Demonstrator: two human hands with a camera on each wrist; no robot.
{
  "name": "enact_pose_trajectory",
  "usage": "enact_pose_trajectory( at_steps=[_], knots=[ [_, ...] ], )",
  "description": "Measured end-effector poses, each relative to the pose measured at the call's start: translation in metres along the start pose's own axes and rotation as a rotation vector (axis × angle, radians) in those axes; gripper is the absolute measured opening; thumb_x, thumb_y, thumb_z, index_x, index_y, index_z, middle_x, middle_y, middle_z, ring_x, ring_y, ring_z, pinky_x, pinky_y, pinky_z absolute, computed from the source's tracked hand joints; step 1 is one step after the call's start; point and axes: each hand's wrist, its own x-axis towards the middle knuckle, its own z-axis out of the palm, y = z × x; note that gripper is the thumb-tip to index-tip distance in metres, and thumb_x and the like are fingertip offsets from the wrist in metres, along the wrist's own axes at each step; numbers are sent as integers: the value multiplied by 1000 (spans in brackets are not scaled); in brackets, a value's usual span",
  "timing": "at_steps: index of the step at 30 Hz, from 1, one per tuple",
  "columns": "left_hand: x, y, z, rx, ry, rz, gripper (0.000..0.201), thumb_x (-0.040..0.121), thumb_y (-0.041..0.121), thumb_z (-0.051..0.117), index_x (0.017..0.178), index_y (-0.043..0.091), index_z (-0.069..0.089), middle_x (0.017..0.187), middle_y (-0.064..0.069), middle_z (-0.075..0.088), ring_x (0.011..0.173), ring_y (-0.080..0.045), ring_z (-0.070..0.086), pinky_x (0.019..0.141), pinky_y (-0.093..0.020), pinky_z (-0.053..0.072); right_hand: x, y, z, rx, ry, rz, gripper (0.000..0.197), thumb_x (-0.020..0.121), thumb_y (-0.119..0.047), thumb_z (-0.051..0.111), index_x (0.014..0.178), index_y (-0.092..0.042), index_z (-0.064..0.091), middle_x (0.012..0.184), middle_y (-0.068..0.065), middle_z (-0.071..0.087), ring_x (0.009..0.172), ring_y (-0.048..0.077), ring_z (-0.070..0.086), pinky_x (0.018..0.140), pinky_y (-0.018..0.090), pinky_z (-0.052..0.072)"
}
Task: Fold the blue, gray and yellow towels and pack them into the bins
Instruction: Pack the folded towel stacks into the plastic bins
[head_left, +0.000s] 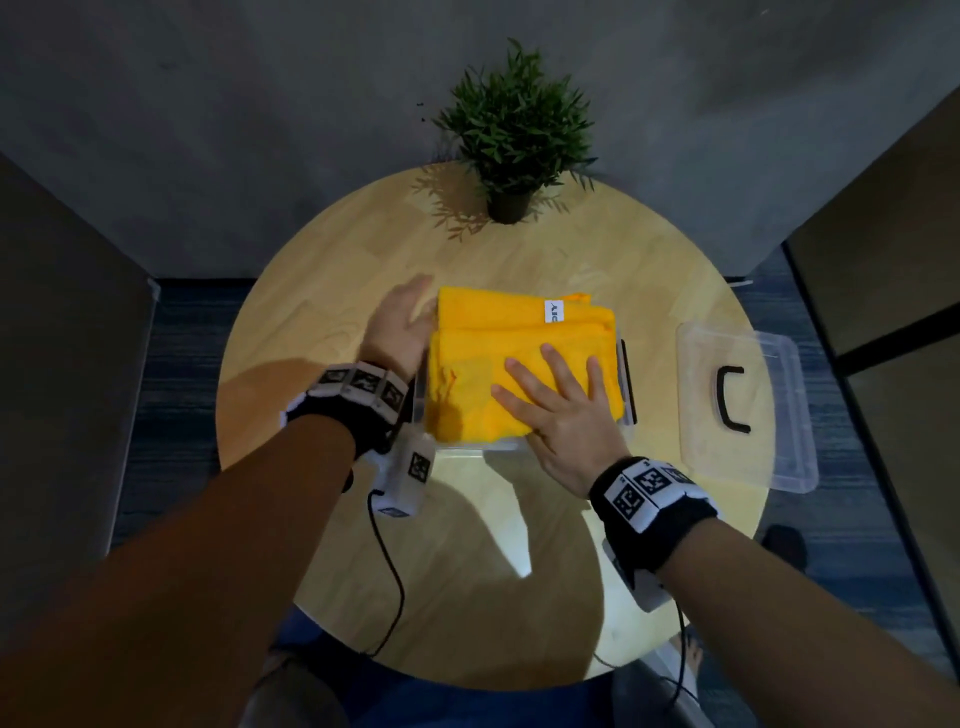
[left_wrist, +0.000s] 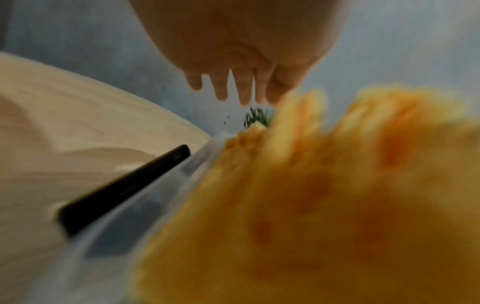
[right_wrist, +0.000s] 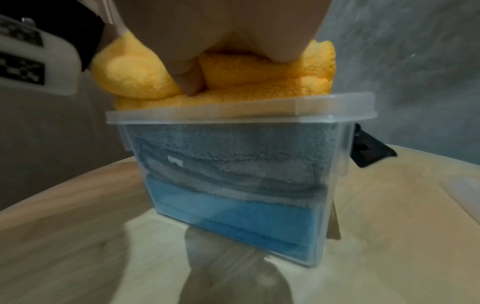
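We are seeing a dim room, with light falling from above and behind us onto the round table (head_left: 322, 291); arm shadows are stretching across its near edge, and a pale glare patch is shining there. The plant (head_left: 517, 130) is casting a leafy shadow leftward at the far edge. Wide-angle bending is curving the head view's sides. The left wrist view is smearing the yellow towel (left_wrist: 324, 205) into blur; the right wrist view is softening toward its corners.

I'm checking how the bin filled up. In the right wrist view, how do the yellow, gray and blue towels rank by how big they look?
1. gray towel, the broadest band behind the bin wall.
2. blue towel, a slightly shallower band beneath it.

The yellow towel is unranked: the right hand and the rim hide part of it.
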Motion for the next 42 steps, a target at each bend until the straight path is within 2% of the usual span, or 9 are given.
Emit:
enact_pose_trajectory(
  at_steps=[3, 6, 10, 12, 14, 20, 31, 39, 42],
  knots=[
    [-16, 24, -10, -9, 214, 237, 50, 93, 33, 48, 133, 4, 46, 141, -14, 42, 134, -26, 34, 109, -28, 21, 5, -10, -12, 37, -130, 90, 57, 83, -41, 31, 136, -30, 50, 146, 0, 45, 134, 39, 39, 95, 72, 31],
    [-28, 45, 0, 354, -225, 509, 86, 77, 61, 55, 141, 8, 36, 149, -13, 31, 140, -28, 23, 115, -38, 16, 8, -12, -22, 71, -226, 110, 77, 78, -57, -1, 149, -36, 24, 160, -8, 12, 147, 31, 6, 110, 64, 9],
    [-17, 35, 4, 893, -604, 338, 113, 74, 70, 57, 150, 15, -6, 157, -8, -16, 145, -25, -15, 118, -44, -2, 15, 15, -47, 377, -160, 164, 72, 77, -55, 10, 140, -39, 41, 155, -17, 25, 141, 19, 20, 109, 45, 20],
    [-12, 28, 3, 891, -642, 265, 125, 68, 73, 59, 148, 14, -17, 158, -9, -13, 146, -26, -9, 119, -44, 4, 21, 32, -53, 366, -63, 199, 55, 83, -41, 49, 137, -32, 47, 154, -5, 30, 137, 26, 25, 109, 50, 24],
    [-12, 29, 5, 938, -629, 275, 137, 60, 77, 63, 147, 12, -19, 158, -10, -1, 145, -27, 4, 118, -42, 9, 25, 43, -52, 153, -159, 245, 83, 79, -43, 66, 149, -31, 23, 159, 3, 6, 144, 31, 5, 111, 60, 12],
    [6, 42, 20, 1242, -640, 333, 146, 41, 93, 54, 145, -4, 19, 157, -16, -3, 144, -34, -5, 117, -52, -1, 47, 58, -43, 122, -501, 260, 101, 86, -55, 57, 151, -19, -10, 161, 1, -6, 148, 24, -1, 114, 54, 12],
    [2, 7, 42, 1200, -628, 301, 131, 62, 81, 54, 148, 4, -8, 157, -17, -11, 145, -34, -5, 116, -46, 3, 63, 44, -9, -180, -643, 300, 97, 90, -67, 37, 148, -16, -22, 159, 8, -17, 147, 28, -11, 115, 54, -10],
    [4, 13, 27, 1143, -706, 314, 130, 58, 92, 37, 149, 14, -13, 156, -13, -18, 144, -33, -12, 116, -47, -3, 53, 47, -6, -97, -572, 309, 98, 90, -64, 41, 147, -18, -25, 157, 8, -22, 147, 29, -13, 119, 47, 0],
    [15, 20, 13, 1170, -797, 329, 129, 60, 79, 60, 148, 23, -15, 157, -8, -19, 145, -30, -12, 115, -51, 0, 52, 49, -7, -100, -572, 304, 98, 89, -66, 39, 147, -18, -25, 157, 9, -23, 147, 29, -13, 120, 46, -2]
  ],
)
